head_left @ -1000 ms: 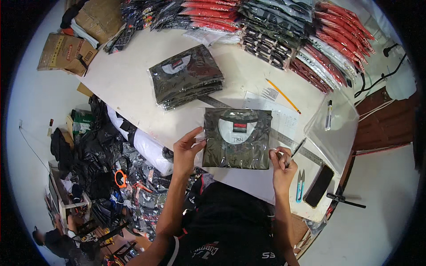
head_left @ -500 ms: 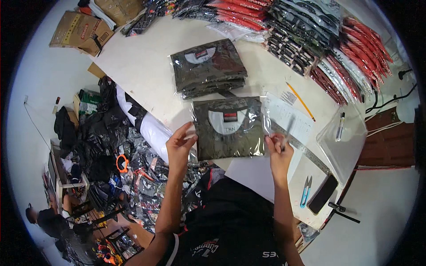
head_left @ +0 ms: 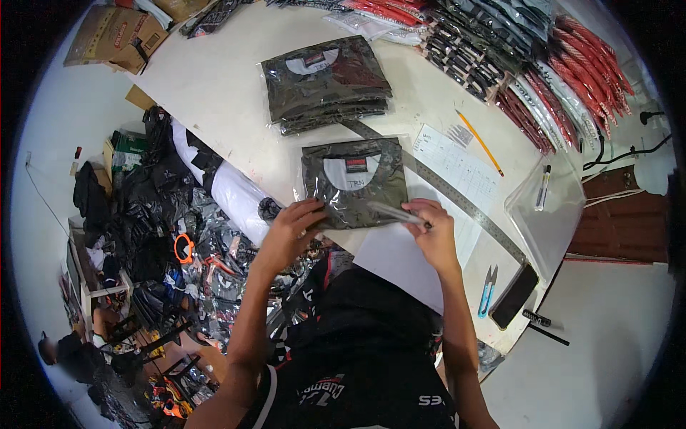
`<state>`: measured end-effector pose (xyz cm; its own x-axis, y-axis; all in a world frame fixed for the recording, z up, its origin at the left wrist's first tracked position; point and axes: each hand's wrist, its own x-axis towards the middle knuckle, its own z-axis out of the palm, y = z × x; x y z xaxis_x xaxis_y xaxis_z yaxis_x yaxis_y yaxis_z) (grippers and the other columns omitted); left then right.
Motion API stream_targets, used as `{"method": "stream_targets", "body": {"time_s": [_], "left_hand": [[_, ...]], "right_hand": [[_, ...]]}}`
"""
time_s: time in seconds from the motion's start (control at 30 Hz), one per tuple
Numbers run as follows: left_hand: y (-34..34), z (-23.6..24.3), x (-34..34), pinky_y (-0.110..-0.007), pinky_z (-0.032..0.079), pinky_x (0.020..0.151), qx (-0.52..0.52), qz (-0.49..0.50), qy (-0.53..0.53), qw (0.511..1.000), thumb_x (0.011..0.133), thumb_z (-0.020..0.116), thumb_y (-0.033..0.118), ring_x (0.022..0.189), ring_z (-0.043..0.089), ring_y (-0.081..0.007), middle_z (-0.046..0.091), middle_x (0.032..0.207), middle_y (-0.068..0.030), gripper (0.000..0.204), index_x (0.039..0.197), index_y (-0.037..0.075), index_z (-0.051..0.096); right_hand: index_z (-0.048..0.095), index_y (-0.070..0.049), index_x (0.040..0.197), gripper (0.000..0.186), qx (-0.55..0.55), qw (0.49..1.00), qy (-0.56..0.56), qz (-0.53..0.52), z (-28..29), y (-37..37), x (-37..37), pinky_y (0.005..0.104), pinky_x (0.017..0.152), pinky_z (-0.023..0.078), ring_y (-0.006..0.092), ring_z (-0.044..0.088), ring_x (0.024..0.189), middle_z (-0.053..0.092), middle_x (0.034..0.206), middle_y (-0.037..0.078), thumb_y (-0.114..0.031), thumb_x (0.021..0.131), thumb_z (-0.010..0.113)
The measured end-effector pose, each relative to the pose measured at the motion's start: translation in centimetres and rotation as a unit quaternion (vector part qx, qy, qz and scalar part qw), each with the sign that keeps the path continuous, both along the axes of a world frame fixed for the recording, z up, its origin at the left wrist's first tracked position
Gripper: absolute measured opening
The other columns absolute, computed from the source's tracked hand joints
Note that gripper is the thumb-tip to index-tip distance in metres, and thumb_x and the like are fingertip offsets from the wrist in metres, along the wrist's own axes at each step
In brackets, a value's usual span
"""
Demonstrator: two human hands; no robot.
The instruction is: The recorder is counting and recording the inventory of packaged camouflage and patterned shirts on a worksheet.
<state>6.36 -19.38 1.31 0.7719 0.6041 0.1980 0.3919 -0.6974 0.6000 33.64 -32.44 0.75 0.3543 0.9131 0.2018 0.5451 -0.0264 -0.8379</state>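
A folded camouflage shirt in a clear plastic bag [head_left: 355, 204] lies at the near edge of the table, its white inner neck and dark label showing. My left hand [head_left: 291, 227] grips the bag's lower left corner, fingers on top and thumb by the bottom edge. In my right hand [head_left: 432, 230] is a pen [head_left: 393, 211] with a pale, see-through barrel, its length slanting over the shirt's lower right part. The fingers of that hand are closed round it, beside the bag's right edge. Behind stands a stack of similar bagged camouflage shirts [head_left: 325, 86].
Right of the bag are a metal ruler [head_left: 464, 204], a written sheet [head_left: 436, 154], a yellow pencil [head_left: 480, 143], blue-handled thread snips [head_left: 487, 292] and a black phone [head_left: 514, 297]. Red, white and dark bagged garments [head_left: 579, 64] pile up at the far right. Bagged items [head_left: 229, 286] heap below left.
The bagged shirt has gone down onto the table, slightly left. My right hand has left its right edge and moved inward with the pen over it. My left hand stays at the lower left corner.
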Motion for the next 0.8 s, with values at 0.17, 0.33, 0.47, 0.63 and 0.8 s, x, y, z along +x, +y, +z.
{"method": "stream_targets", "body": {"time_s": [0.17,0.33,0.47,0.63,0.8], "left_hand": [[2.6,5.2,1.1,-0.030,0.051,0.083,-0.156,0.100,-0.060,0.981,0.085,0.069,0.004,0.090,0.068,-0.0196,0.072,0.100,-0.0134,0.024,0.109,0.000,0.070],[4.6,8.8,1.3,-0.027,0.050,0.072,-0.161,0.103,-0.124,0.974,0.093,0.063,0.008,0.076,0.060,-0.0091,0.072,0.087,-0.0072,0.018,0.105,-0.005,0.069],[5.3,9.7,1.0,-0.023,0.041,0.058,-0.217,0.103,-0.143,0.960,0.096,0.061,0.015,0.065,0.051,-0.0053,0.062,0.071,-0.0002,0.021,0.099,-0.005,0.070],[5.4,10.8,1.0,-0.024,0.040,0.053,-0.195,0.090,-0.163,0.963,0.097,0.061,0.018,0.059,0.050,-0.0056,0.062,0.066,-0.0015,0.024,0.097,-0.003,0.072],[3.3,11.3,-0.1,-0.032,0.051,0.076,-0.077,0.031,-0.141,0.987,0.089,0.067,0.013,0.086,0.067,-0.0189,0.074,0.093,-0.0104,0.017,0.099,0.001,0.074]], "right_hand": [[0.055,0.000,0.068,0.024,0.012,0.967,0.252,-0.039,2.6,1.7,2.0,0.0295,0.069,0.050,0.0137,0.062,0.075,0.069,0.082,0.010,0.001,0.078,0.077],[0.030,-0.013,0.059,0.052,0.064,0.963,0.256,-0.047,8.1,4.0,2.9,0.0227,0.063,0.043,0.0078,0.054,0.071,0.063,0.074,0.005,-0.003,0.083,0.075],[0.029,-0.014,0.060,0.052,0.072,0.958,0.275,-0.045,8.9,4.5,3.6,0.0222,0.063,0.039,0.0068,0.048,0.068,0.061,0.073,0.003,-0.006,0.086,0.074],[0.029,-0.014,0.060,0.052,0.067,0.955,0.285,-0.037,9.1,4.5,3.7,0.0219,0.065,0.040,0.0068,0.049,0.071,0.062,0.075,0.004,-0.004,0.086,0.073],[0.029,-0.011,0.060,0.049,0.122,0.955,0.269,0.018,8.2,3.0,3.1,0.0289,0.074,0.051,0.0165,0.065,0.094,0.070,0.093,0.015,0.001,0.085,0.070]]}}
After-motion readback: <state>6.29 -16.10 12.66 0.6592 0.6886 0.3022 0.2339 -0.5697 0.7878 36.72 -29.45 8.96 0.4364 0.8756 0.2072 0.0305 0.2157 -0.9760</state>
